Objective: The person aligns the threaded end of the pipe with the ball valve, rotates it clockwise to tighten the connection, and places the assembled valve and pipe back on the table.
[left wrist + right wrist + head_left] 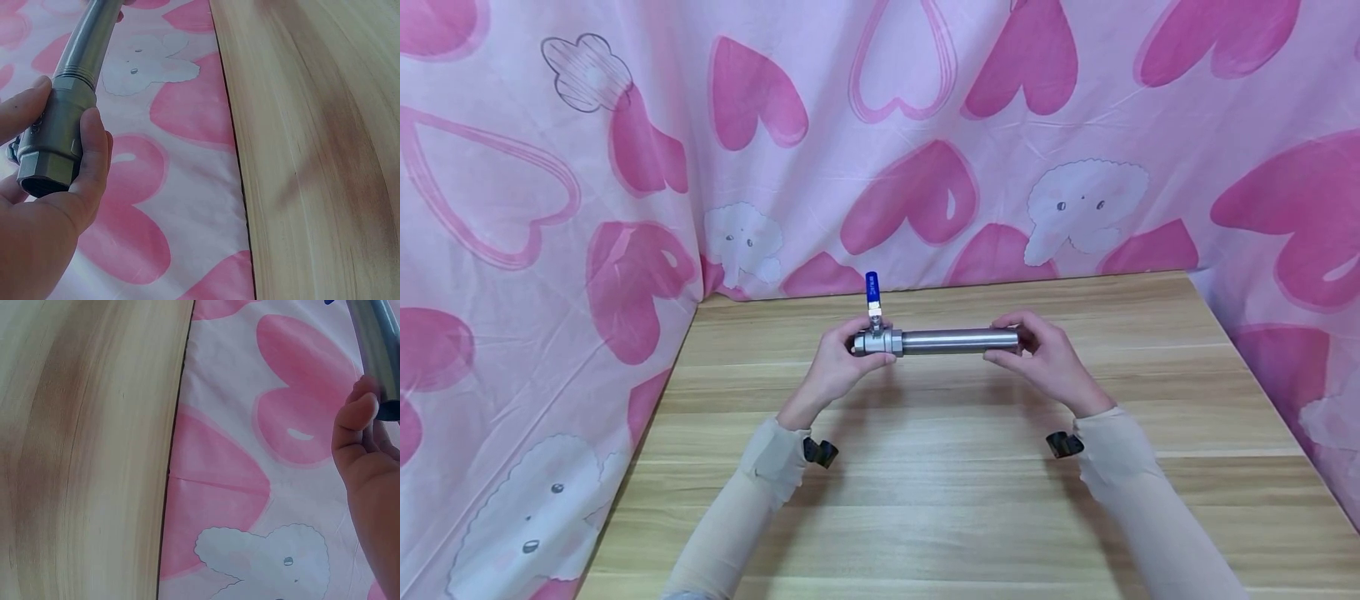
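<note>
Wooden tabletop (940,500) — metal pipe (958,341) left-to-right

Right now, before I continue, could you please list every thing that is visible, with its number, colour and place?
Wooden tabletop: one, light brown, below the held parts
Heart-print cloth: pink and white, behind and beside the tabletop; number of pieces unclear
Ball valve: one, silver, over the tabletop
Lever handle: one, blue and silver, on the valve
Metal pipe: one, silver, extending right from the valve
Wrist cameras: two, black, one per wrist
Sleeves: two, pale beige, on both forearms
Left hand: one, bare, gripping the valve
Right hand: one, bare, gripping the pipe's right end
</note>
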The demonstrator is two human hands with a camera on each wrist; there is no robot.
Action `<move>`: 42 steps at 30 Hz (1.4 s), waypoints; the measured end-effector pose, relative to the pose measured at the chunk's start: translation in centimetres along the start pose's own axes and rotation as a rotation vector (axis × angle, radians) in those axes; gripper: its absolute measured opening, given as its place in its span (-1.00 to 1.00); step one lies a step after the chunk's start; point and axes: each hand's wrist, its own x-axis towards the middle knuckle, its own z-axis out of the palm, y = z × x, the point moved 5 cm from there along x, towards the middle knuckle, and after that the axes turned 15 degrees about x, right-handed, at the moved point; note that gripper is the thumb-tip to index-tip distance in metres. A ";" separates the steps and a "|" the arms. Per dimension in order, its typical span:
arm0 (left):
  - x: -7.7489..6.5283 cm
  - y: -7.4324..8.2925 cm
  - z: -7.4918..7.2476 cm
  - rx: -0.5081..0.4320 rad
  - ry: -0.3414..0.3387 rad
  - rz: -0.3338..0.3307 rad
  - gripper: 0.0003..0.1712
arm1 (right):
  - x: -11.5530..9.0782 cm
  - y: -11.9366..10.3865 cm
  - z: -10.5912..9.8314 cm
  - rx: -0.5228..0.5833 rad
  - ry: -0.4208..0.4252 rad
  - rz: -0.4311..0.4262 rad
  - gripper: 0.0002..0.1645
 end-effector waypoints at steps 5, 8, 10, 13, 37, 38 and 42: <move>0.0 0.0 0.0 0.006 0.005 0.007 -0.45 | 0.1 0.3 0.0 -0.001 -0.004 -0.027 -0.47; 0.0 0.0 0.0 0.013 0.008 0.010 -0.47 | 0.1 0.3 0.0 0.006 -0.002 -0.074 -0.48; 0.0 0.0 0.0 0.012 0.005 0.009 -0.47 | 0.1 0.2 0.1 0.017 -0.005 -0.098 -0.49; 0.2 0.0 0.0 0.011 0.003 0.011 -0.45 | 0.2 0.1 0.0 0.025 -0.003 -0.130 -0.49; -0.1 0.0 0.0 0.004 0.005 0.003 -0.47 | 0.2 -0.1 -0.1 -0.021 0.012 -0.147 -0.51; -0.1 0.0 0.0 0.005 0.005 0.002 -0.47 | 0.2 -0.1 -0.1 -0.019 0.011 -0.150 -0.51; -0.1 0.0 0.0 -0.005 0.008 0.009 -0.45 | 0.2 -0.1 -0.2 -0.002 0.015 -0.157 -0.52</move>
